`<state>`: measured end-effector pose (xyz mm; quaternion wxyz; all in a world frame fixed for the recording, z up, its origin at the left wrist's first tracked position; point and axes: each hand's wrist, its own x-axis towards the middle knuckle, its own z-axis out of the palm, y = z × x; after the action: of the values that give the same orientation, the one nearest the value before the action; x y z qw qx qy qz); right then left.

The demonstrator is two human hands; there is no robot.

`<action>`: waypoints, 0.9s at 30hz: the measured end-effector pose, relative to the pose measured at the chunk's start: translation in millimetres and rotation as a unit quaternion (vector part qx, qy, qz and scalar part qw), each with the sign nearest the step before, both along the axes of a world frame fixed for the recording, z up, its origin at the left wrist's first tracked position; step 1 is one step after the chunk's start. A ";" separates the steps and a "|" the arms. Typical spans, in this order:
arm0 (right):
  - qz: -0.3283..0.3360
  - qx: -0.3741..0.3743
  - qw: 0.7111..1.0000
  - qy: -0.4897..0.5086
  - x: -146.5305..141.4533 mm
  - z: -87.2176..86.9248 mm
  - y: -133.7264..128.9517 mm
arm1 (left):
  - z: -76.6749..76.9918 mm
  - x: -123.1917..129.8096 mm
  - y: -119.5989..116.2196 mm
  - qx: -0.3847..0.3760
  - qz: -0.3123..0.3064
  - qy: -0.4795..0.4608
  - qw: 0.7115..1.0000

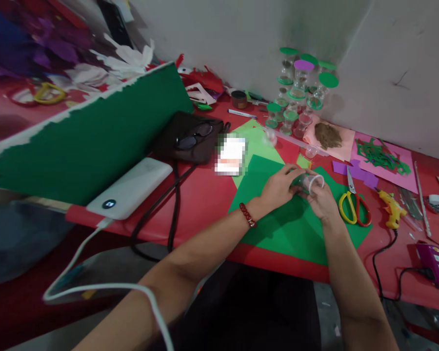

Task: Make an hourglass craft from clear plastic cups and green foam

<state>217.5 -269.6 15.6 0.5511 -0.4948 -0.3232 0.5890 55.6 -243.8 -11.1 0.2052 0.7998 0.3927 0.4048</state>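
Between my two hands is a small clear plastic cup (312, 183), tilted with its rim toward the right. My left hand (282, 185) wraps its fingers about the far end of the cup. From below and the right, my right hand (321, 200) grips the cup near its rim. Both hands are above a dark green paper sheet (281, 234). Right of them lie scissors (353, 207) with one yellow and one red handle. A yellow glue gun (390, 207) rests farther right, its cord running off the table's front.
Several clear cup stacks with green and purple discs (296, 92) stand by the wall. Green paper shreds (382, 156) and a brown heap (328, 135) lie on pink sheets. A white power bank (129, 187), black pouch (186, 136) and green board (95, 141) are leftward.
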 end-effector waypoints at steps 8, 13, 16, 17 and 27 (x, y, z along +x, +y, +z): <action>0.018 -0.001 0.999 0.027 1.2 -2.3 -1.5 | -0.2 2.0 -1.6 0.047 0.001 -0.036 0.998; 0.012 0.004 1.000 0.025 -0.6 -1.6 -1.4 | 0.1 0.8 -0.5 0.034 -0.014 -0.054 0.998; 0.006 0.010 1.000 0.013 -1.8 -2.5 -0.6 | -0.9 1.1 -1.3 0.011 -0.018 -0.062 0.998; 0.003 0.012 1.000 0.011 -2.3 -3.0 -0.1 | -1.3 1.4 -1.4 0.006 -0.018 -0.065 0.998; -0.004 0.011 1.000 0.017 -0.9 1.3 -0.4 | -2.8 3.8 1.2 0.002 -0.040 -0.093 0.995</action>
<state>216.6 -270.0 16.8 0.5645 -0.4799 -0.3179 0.5916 59.4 -242.6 -13.9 0.2551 0.7744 0.3390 0.4694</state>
